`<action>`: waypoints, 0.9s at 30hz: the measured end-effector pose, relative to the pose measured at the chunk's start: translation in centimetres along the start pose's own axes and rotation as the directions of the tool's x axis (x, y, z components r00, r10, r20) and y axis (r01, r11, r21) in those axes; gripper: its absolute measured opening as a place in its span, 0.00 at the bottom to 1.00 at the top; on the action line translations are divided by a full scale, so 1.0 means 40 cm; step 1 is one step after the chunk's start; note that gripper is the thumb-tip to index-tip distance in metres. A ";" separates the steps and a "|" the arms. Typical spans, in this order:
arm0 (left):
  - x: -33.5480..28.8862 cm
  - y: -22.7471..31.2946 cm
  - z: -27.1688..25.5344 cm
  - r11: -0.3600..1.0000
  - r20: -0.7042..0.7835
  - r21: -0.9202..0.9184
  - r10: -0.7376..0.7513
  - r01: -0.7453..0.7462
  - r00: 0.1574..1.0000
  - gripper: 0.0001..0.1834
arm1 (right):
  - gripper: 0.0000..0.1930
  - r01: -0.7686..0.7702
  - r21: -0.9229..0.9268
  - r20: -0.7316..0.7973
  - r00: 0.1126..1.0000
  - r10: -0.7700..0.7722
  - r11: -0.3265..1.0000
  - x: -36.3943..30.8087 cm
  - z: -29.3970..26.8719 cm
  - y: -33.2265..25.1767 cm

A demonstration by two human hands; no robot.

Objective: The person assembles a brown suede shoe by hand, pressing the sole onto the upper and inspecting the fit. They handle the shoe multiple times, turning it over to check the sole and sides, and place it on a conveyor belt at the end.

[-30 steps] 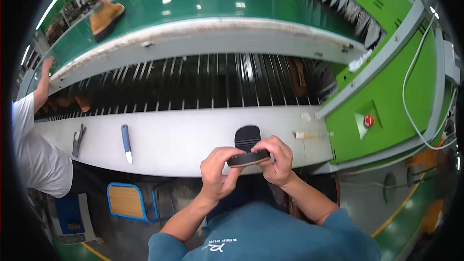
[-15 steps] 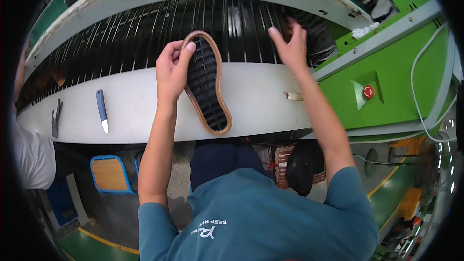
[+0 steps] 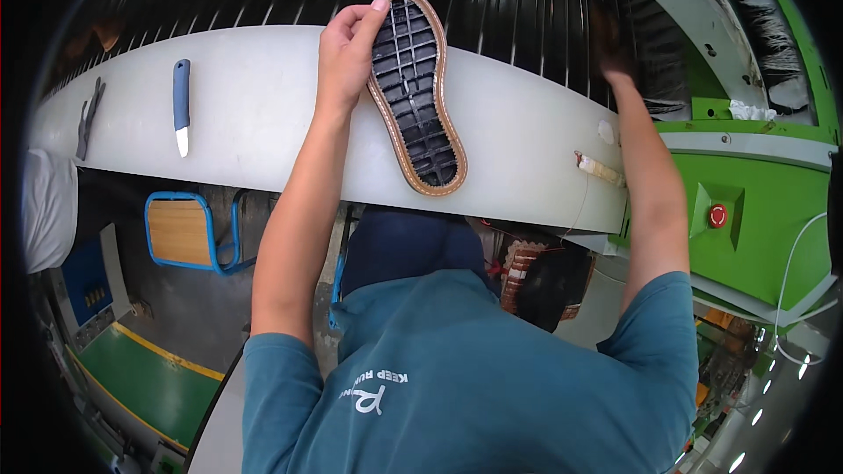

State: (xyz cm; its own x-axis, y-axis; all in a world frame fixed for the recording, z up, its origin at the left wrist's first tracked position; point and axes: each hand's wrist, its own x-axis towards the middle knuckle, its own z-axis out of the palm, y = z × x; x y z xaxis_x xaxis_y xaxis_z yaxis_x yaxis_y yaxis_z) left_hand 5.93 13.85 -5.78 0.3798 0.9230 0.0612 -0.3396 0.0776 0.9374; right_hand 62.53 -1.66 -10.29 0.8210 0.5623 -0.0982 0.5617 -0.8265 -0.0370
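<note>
My left hand (image 3: 351, 48) pinches a shoe sole (image 3: 413, 92) by its far left edge, thumb on top. The sole has a black gridded inside and a brown stitched rim; it is tilted over the white worktop (image 3: 255, 61). Far to the right, my right hand (image 3: 612, 44) reaches over the dark roller conveyor (image 3: 518, 9). Shadow and blur hide its fingers, and a brownish shape near it is too unclear to name. A knife with a blue handle (image 3: 181, 101) lies on the worktop to the left.
A dark slim tool (image 3: 90, 118) lies at the worktop's left end. By my right forearm is a wrapped thread spool (image 3: 601, 168). A green machine housing with a red push button (image 3: 718, 216) stands to the right. A blue-framed stool (image 3: 180, 228) is at the lower left.
My right hand has moved farther right and deeper over the conveyor. My left hand still holds the sole, now farther right in view. The whole view has shifted and turned.
</note>
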 end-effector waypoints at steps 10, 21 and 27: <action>0.015 -0.012 0.013 1.000 0.022 0.011 -0.010 0.010 1.000 0.22 | 0.38 -0.386 0.681 0.121 0.898 -0.424 -0.623 -0.559 -0.231 -0.029; 0.006 0.039 -0.030 0.873 0.228 -0.441 -0.119 0.211 0.967 0.24 | 0.51 0.146 0.983 -0.161 0.977 -0.143 -0.110 -0.943 -0.099 -0.192; 0.067 -0.019 -0.126 0.725 0.583 -0.640 0.243 0.254 0.775 0.16 | 0.58 0.415 0.910 -0.410 0.898 -0.161 -0.002 -1.048 -0.095 -0.247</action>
State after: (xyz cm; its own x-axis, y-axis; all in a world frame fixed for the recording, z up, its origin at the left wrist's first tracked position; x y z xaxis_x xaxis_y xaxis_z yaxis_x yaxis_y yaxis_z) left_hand 2.89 18.18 -8.07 0.7138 0.5145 0.4752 -0.7003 0.5320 0.4759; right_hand 22.97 -16.96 -2.03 0.6887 0.6481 0.3250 0.2465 0.2123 -0.9456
